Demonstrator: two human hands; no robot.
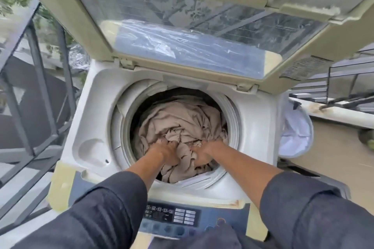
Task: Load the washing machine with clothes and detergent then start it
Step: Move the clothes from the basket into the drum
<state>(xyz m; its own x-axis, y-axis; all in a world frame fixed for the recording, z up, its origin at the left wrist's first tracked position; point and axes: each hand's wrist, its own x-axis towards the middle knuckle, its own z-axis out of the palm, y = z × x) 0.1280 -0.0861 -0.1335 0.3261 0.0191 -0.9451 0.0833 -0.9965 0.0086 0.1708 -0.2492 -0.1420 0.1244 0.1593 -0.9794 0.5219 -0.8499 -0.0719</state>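
A white top-loading washing machine stands in front of me with its lid raised. Crumpled beige cloth fills the round drum almost to the rim. My left hand and my right hand are both down in the drum's near side, fingers closed in the beige cloth. Both forearms reach over the near rim, dark sleeves pushed up. The control panel with buttons sits at the near edge, below my arms. No detergent is in view.
A grey metal railing with glass runs along the left. A white mesh bag hangs at the machine's right side. Beyond it lies a tiled ledge with black metal racks. A moulded recess sits left of the drum.
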